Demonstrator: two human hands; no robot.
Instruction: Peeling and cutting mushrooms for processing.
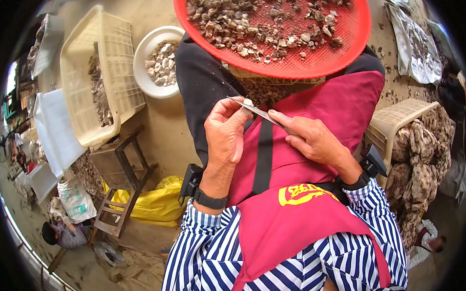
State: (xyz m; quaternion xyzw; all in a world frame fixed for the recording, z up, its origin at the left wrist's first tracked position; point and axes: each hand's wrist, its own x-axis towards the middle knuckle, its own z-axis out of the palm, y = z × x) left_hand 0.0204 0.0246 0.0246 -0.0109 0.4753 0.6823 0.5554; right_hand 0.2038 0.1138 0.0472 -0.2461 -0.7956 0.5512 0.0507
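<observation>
Overhead, head view, 1 frame logged. Item 1: my left hand [225, 133], fingers curled, pinching a small pale piece [248, 102] at thumb and fingertip. Item 2: my right hand [312, 137], closed on a thin knife [256, 110] whose blade tip touches that piece, above the red apron [314, 117]. Item 3: red mesh tray [342, 39] of brownish lumps resting on my knees; white bowl [150, 46] of pale pieces and cream basket [117, 62] to my left. I judge the step as prying or trimming the piece; next needs a steady blade and firm pinch.
</observation>
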